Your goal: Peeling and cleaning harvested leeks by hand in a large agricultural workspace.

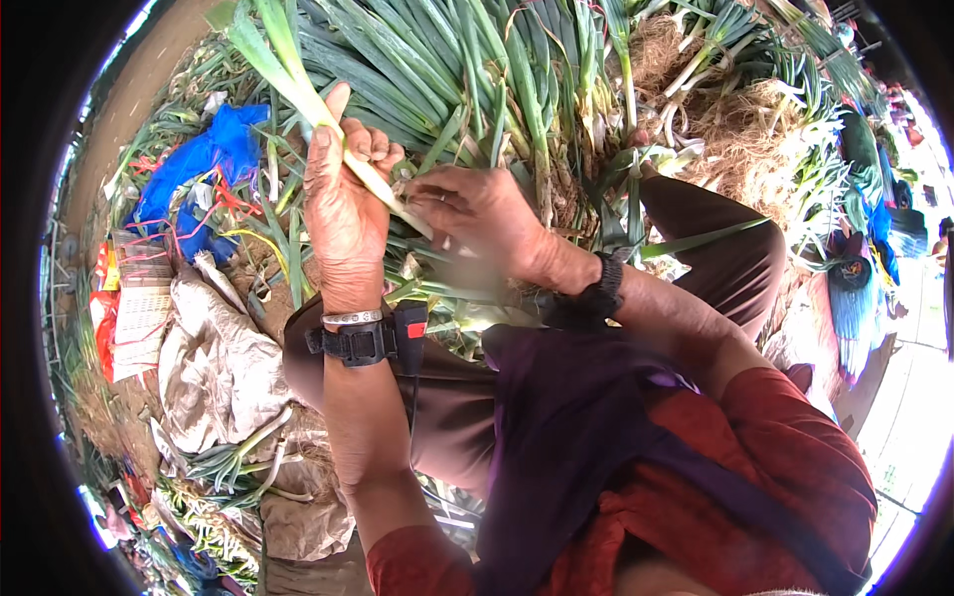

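Observation:
My left hand (346, 186) holds a leek or large green onion (365, 175) slantwise across its raised palm, with the green leaves up to the left and the pale stem down to the right. Against the lower end of that stem are the bent fingers of my right hand (477, 212); part of this area is blurred. A bundle of long-leaved green onions (417, 67) lies just beyond both hands. More stalks with pale bases (540, 156) stand or lean to the right of it.
Trimmed roots (753, 138) are heaped at the upper right. Blue plastic (201, 164), red ties and a crumpled beige cloth or sack (216, 357) lie at the left. Loose onions (238, 462) rest below the sack. My bent knees (723, 238) flank the work area.

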The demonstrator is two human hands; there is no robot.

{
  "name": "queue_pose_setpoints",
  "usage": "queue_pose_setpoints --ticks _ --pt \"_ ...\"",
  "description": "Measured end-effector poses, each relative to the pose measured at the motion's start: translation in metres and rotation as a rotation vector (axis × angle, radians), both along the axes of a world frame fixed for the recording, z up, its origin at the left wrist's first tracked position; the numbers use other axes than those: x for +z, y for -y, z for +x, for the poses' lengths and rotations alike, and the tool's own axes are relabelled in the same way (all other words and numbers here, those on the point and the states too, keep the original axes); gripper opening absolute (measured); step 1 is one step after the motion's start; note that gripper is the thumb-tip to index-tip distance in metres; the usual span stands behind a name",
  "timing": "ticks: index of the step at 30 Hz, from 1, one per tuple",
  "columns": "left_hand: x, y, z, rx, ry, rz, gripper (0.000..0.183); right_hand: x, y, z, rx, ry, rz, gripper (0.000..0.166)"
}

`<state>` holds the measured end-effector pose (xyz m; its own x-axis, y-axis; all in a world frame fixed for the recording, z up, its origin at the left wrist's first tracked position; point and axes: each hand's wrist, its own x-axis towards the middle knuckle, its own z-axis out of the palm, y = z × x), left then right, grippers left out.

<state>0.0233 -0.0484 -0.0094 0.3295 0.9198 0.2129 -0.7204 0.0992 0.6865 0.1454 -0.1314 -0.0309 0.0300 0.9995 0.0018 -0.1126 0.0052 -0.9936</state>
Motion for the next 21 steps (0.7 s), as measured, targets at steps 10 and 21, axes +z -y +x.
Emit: queue_pose_setpoints --ticks 10,21 --pt "-0.004 -0.007 -0.009 -0.072 0.129 -0.030 0.054 -0.016 -0.004 0.002 -0.101 -0.553 -0.146 0.010" --pt "-0.005 -0.002 -0.014 -0.063 0.158 -0.001 0.059 -0.004 -0.009 -0.002 -0.042 0.522 0.383 0.022"
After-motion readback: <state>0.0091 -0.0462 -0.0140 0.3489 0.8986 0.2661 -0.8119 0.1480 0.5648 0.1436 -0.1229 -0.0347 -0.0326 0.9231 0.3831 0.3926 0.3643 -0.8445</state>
